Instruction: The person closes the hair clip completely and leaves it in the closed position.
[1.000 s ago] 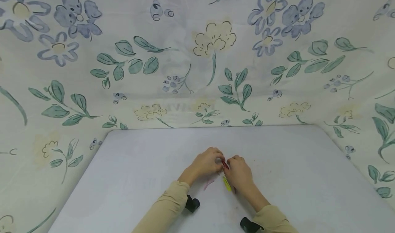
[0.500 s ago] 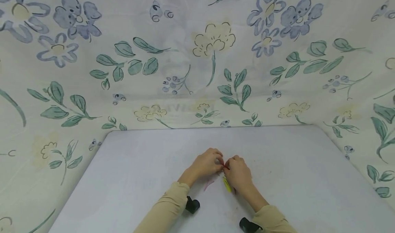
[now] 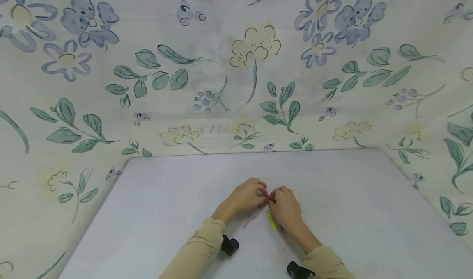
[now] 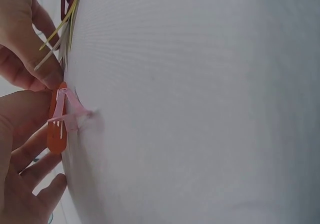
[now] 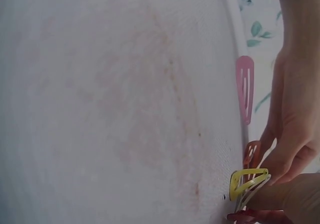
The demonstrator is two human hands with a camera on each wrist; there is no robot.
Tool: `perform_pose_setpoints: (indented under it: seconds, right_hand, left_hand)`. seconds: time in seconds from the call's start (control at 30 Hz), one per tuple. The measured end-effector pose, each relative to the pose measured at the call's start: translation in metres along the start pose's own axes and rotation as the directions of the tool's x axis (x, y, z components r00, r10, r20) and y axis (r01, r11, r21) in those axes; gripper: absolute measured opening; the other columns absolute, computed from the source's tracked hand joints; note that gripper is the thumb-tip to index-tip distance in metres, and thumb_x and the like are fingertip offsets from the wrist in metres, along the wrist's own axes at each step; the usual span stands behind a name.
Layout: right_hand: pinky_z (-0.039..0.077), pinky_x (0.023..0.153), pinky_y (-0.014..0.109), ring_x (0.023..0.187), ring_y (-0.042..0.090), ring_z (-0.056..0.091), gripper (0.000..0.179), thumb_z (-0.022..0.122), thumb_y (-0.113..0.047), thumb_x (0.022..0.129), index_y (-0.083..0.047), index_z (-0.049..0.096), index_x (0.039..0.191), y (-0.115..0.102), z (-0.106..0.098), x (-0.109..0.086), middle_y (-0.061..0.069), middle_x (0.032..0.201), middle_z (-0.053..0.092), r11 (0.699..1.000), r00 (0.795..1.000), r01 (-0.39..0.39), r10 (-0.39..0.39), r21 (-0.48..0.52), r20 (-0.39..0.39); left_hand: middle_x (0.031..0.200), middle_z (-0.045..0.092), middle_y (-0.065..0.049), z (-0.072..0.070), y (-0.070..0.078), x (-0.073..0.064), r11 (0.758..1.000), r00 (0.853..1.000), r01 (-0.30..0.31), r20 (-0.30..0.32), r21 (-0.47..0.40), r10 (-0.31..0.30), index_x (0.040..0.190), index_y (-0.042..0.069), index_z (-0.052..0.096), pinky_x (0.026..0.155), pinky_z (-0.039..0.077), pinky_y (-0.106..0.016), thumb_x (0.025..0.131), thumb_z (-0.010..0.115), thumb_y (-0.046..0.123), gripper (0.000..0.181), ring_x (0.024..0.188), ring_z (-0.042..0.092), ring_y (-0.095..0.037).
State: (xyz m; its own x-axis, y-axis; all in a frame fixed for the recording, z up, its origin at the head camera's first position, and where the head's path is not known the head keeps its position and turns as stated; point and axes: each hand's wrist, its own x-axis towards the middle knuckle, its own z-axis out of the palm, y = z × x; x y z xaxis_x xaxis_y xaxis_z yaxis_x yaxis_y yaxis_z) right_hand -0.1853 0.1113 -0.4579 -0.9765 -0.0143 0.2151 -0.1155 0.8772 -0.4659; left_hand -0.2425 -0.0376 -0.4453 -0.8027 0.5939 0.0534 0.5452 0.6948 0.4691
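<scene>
1. Red, slim snap hair clip point(image 3: 272, 200): pinched between the fingertips of both hands, just right of midway between the left and right edges of the white, smooth-surfaced tabletop point(image 3: 177, 197), well apart from the far edge. Long axis roughly left to right, right end dipping slightly toward the wearer.
2. Left hand point(image 3: 247, 195): grasping the red clip's left end. Right hand point(image 3: 286, 208): grasping its right end.
3. Orange, elongated, slotted clip point(image 4: 56, 145): just beside the left fingers; contact unclear. In the left wrist view its long axis runs up-down, broad rounded end at the bottom.
4. Pink, elongated, slotted clip point(image 5: 250, 86): on the tabletop, beside the left hand. In the head view it lies diagonally, one end toward the near left, the other toward the far right.
5. Yellow, narrow-framed clip point(image 3: 272, 220): beside the right hand, its two leaves spread; long axis nearly front to back, near end angled right. White, thin clip point(image 5: 254, 189) alongside it.
6. Dark red, slotted clip point(image 4: 63, 6): top of the left wrist view; cannot tell whether it is the pinched one.
7. Count: one each orange, pink, yellow, white; red, one or two.
8. Two black wrist cameras point(image 3: 230, 245), one per beige sleeve point(image 3: 199, 246).
</scene>
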Motion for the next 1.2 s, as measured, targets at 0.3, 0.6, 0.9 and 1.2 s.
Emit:
perform_pose_setpoints:
  seconds: [0.3,0.6,0.9,1.2]
  right_hand:
    - [0.052,0.065,0.036,0.086,0.025,0.061,0.009,0.076,-0.011,0.084,-0.007,0.068,0.082,0.0,-0.003,0.003,0.01,0.092,0.065,0.999,1.0,0.031,-0.031,0.019,0.003]
    - [0.045,0.052,0.026,0.064,0.014,0.054,0.011,0.073,-0.006,0.084,-0.007,0.067,0.075,0.0,-0.011,0.007,0.005,0.079,0.063,0.993,0.998,-0.002,-0.005,0.115,0.062]
    - [0.05,0.063,0.034,0.073,0.014,0.06,0.005,0.071,-0.012,0.087,-0.01,0.07,0.083,0.001,-0.014,0.01,0.003,0.085,0.067,0.984,0.997,-0.019,0.006,0.179,0.075]
    - [0.052,0.085,0.047,0.102,0.028,0.065,0.009,0.07,-0.02,0.092,-0.012,0.072,0.095,-0.004,-0.021,0.005,0.007,0.107,0.07,0.969,0.998,-0.031,0.017,0.245,0.059]
  left_hand:
    - [0.109,0.067,0.001,-0.001,-0.002,-0.002,0.999,0.999,-0.001,-0.035,-0.05,-0.001,0.093,0.015,0.075,0.103,0.045,-0.039,0.089,0.072,0.021,0.008,0.118,0.057,-0.019]
    - [0.105,0.068,0.002,-0.001,0.002,-0.007,0.999,0.997,-0.008,-0.08,-0.032,0.005,0.091,0.016,0.073,0.092,0.052,-0.039,0.088,0.072,0.019,0.005,0.111,0.061,-0.019]
    - [0.108,0.069,0.001,-0.005,0.001,-0.016,1.0,0.989,0.0,-0.147,-0.003,0.0,0.091,0.017,0.072,0.095,0.051,-0.041,0.089,0.069,0.021,0.005,0.116,0.06,-0.019]
    - [0.111,0.069,-0.003,-0.011,0.002,-0.03,0.999,0.963,-0.001,-0.268,-0.035,-0.008,0.086,0.019,0.07,0.09,0.053,-0.042,0.087,0.071,0.024,0.005,0.112,0.062,-0.021]
